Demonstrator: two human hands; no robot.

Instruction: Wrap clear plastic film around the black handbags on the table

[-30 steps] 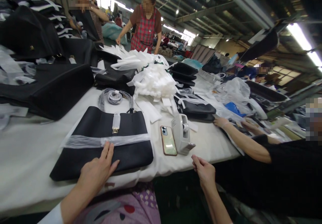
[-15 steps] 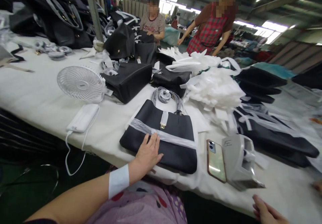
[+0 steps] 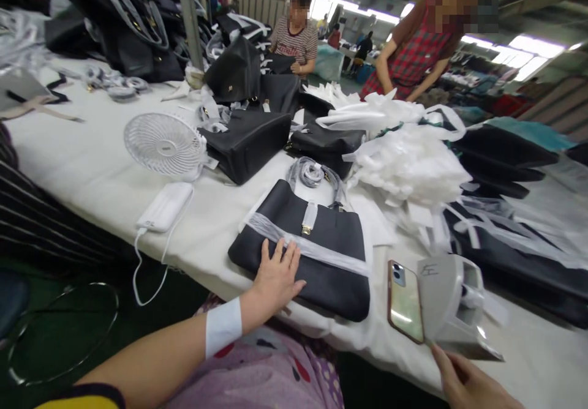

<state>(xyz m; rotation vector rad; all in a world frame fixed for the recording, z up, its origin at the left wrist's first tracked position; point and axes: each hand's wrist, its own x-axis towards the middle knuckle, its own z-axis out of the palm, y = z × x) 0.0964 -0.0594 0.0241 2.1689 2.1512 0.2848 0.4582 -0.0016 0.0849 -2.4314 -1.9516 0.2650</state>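
Note:
A black handbag (image 3: 294, 262) lies flat in front of me, with a band of clear wrap across its middle and more wrap over its gold clasp. My left hand (image 3: 279, 277) rests palm down on its lower left part, fingers spread and holding nothing. At the lower right is my right hand (image 3: 463, 375), thumb and fingers drawn together close to the lower corner of a phone (image 3: 405, 302). What its fingertips hold, if anything, I cannot make out. Beside the phone stands a grey tape dispenser (image 3: 448, 305). The bag's wrapped handle (image 3: 294, 173) curves above it around a coiled strap (image 3: 311, 175).
Left of the bag are a white fan (image 3: 165, 146) and a cabled white power bank (image 3: 166, 207). Black bags (image 3: 250, 146) stand behind. White wrapping material (image 3: 408, 164) is heaped at right, near stacked black bags (image 3: 523, 268). Two people work across the table.
My right hand has moved left, nearer the phone and tape dispenser. The left hand stays on the handbag. The whole view has shifted slightly, and the co-worker in the checked apron has changed posture.

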